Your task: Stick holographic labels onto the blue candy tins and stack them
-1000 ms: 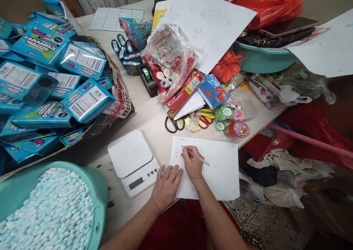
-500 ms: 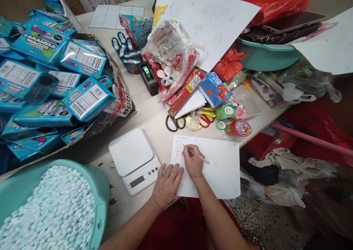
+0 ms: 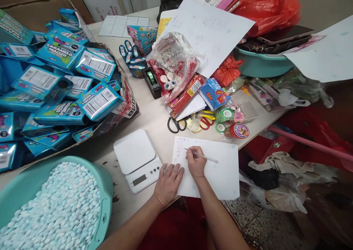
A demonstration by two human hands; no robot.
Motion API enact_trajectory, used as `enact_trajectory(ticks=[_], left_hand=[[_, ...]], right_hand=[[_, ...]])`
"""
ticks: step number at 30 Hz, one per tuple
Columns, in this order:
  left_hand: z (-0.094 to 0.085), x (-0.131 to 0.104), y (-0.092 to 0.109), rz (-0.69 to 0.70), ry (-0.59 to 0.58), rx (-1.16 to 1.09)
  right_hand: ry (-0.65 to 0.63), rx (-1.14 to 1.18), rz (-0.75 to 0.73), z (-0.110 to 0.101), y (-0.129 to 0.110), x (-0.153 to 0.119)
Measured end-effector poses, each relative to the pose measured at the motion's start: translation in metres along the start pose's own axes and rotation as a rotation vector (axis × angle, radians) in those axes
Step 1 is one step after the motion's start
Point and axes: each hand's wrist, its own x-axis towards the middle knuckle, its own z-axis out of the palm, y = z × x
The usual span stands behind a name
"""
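My right hand [image 3: 196, 161] pinches a slim clear pen [image 3: 210, 158], its tip close to handwritten lines at the upper left of a white sheet of paper [image 3: 220, 180]. Whether the tip touches the paper I cannot tell. My left hand [image 3: 168, 180] lies flat with fingers spread, over the table and the sheet's lower left edge, holding nothing. Just left of it sits a white digital scale [image 3: 135, 150] with a bare platform and a dark display.
A teal tub [image 3: 106, 191] of pale blue and white candies stands at lower left. Behind it is a carton [image 3: 128, 104] of blue candy packs [image 3: 100, 101]. Black-handled scissors [image 3: 176, 124], tape rolls [image 3: 227, 113] and a plastic bag [image 3: 176, 55] lie beyond the sheet. A teal basin [image 3: 263, 64] stands at back right.
My right hand and the pen have moved slightly to the right, and the pen leans lower. My left hand stays flat. The whole view has shifted a little.
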Motion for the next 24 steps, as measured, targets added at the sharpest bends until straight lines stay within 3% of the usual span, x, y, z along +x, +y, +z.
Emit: enact_trajectory(ticks=[6,11,15,19,21,24], left_hand=[[-0.001,0.001,0.0,-0.001,-0.013,-0.002],[-0.002,0.001,0.0,-0.005,-0.007,0.016],[-0.005,0.003,0.001,-0.015,-0.021,0.02],[-0.019,0.012,0.001,-0.056,-0.123,-0.076],[-0.029,0.02,-0.002,-0.149,-0.199,-0.223],[-0.047,0.032,-0.012,-0.473,-0.281,-0.521]], right_hand=[[0.003,0.08,0.066,0.002,0.001,0.004],[0.03,0.222,0.216,-0.009,-0.022,0.003],[0.129,0.221,0.265,-0.034,-0.035,-0.023],[0.146,0.302,0.38,-0.044,-0.03,-0.051],[0.083,0.376,0.433,-0.038,-0.027,-0.056],[0.021,0.457,0.462,-0.023,-0.023,-0.052]])
